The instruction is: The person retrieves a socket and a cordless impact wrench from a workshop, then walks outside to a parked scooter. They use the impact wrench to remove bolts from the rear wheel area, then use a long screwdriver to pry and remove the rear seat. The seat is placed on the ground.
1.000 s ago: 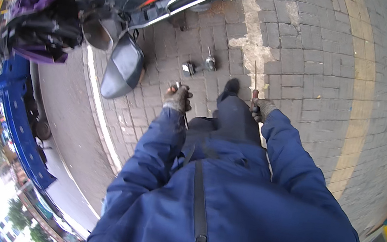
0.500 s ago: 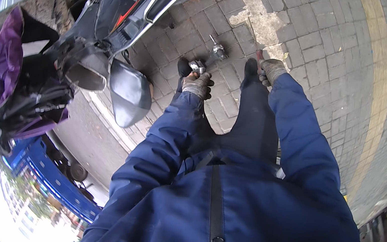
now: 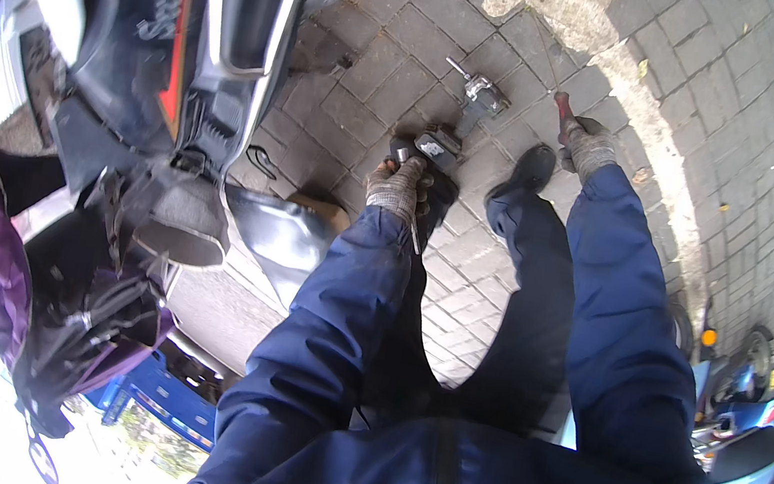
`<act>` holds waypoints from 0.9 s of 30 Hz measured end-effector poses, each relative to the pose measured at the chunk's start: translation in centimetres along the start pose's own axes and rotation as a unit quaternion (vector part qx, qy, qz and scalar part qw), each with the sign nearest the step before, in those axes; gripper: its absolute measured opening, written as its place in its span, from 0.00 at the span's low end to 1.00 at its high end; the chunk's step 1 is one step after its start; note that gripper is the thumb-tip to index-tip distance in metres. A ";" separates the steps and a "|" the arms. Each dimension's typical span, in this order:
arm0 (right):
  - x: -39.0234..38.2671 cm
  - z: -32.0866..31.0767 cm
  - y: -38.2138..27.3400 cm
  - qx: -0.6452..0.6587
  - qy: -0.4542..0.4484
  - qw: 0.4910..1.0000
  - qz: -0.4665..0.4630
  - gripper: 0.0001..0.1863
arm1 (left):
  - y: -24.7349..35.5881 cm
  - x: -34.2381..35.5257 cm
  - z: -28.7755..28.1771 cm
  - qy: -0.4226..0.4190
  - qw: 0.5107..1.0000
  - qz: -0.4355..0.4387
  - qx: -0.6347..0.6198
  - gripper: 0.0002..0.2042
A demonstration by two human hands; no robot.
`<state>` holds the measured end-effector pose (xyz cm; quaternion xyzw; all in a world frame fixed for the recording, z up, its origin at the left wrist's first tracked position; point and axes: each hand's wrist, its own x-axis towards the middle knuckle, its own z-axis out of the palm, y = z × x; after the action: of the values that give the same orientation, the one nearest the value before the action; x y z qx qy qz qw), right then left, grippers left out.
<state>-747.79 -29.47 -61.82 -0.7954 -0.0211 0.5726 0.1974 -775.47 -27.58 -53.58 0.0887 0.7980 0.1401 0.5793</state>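
Two gloved hands are seen: the left hand (image 3: 398,186) is closed on a small metal part (image 3: 428,143) on the paving, just ahead; the right hand (image 3: 586,147) grips a red-handled tool (image 3: 564,108), further right.

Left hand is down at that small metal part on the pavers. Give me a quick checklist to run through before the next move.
1. Left hand on the small metal part: cannot tell; the gloved fingers reach it, but no closed grasp shows.
2. Right hand grips the red-handled tool: ok; the glove is wrapped round the handle.
3. Second metal part within reach: ok; it lies on the pavers just beyond the first, apart from both hands.
4. Shoe away from the parts: ok; it stands right of them, not touching.
5. Scooter apart from the working hand: ok; it stands to the left.
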 end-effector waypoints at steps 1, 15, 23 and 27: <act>1.7 0.4 1.3 0.004 -0.004 1.000 -0.009 0.30 | -0.2 1.7 0.4 -0.005 1.000 -0.007 -0.005 0.03; 15.7 19.1 16.4 -0.140 0.039 0.985 0.098 0.30 | 4.9 17.4 9.3 -0.063 0.989 0.131 -0.040 0.04; 21.5 24.0 15.9 -0.372 -0.063 0.925 0.034 0.22 | -0.2 24.6 17.3 0.060 0.991 0.099 -0.072 0.06; 22.1 25.5 16.4 -0.336 -0.032 0.939 0.058 0.21 | -0.8 27.4 18.1 0.130 0.985 0.116 0.010 0.07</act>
<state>-766.80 -31.42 -94.12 -0.7962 -0.1723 0.5682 -0.1162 -766.88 -17.82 -83.74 0.1671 0.8525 0.2084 0.4493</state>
